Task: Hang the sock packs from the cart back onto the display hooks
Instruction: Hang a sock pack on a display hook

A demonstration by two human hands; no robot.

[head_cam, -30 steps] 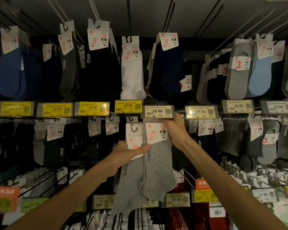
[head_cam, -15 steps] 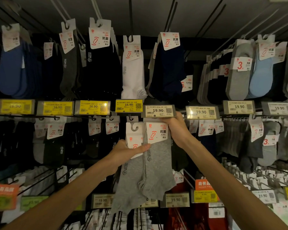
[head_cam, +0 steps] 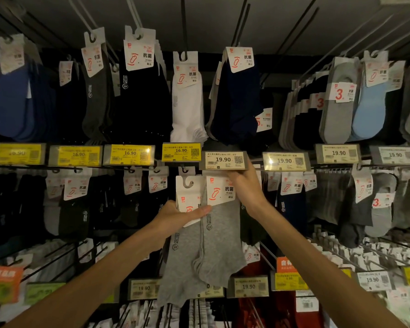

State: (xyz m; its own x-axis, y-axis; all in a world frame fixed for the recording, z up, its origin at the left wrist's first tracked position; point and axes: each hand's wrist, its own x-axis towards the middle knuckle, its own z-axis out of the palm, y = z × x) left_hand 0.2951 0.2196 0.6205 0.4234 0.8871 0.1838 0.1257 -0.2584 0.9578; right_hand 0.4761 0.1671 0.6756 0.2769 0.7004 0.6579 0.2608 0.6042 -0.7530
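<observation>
Two grey sock packs hang side by side at the middle of the display. My left hand (head_cam: 175, 216) grips the left grey pack (head_cam: 182, 261) by its white header card, thumb across the front. My right hand (head_cam: 245, 185) pinches the top of the right grey pack (head_cam: 219, 245) just under the 19.90 price tag (head_cam: 224, 160) at the tip of a display hook. The hook itself is hidden behind the tag and my fingers. Whether the right pack's card sits on the hook, I cannot tell. The cart is out of view.
Rows of hooks carry dark, white (head_cam: 187, 107), blue and grey sock packs above and to both sides. Yellow 16.90 tags (head_cam: 130, 154) line the left rail, pale 19.90 tags the right. More hooks and price tags (head_cam: 249, 286) jut out below my arms.
Almost nothing has moved. Both hands keep their hold on the grey packs, and the view has drifted slightly.
</observation>
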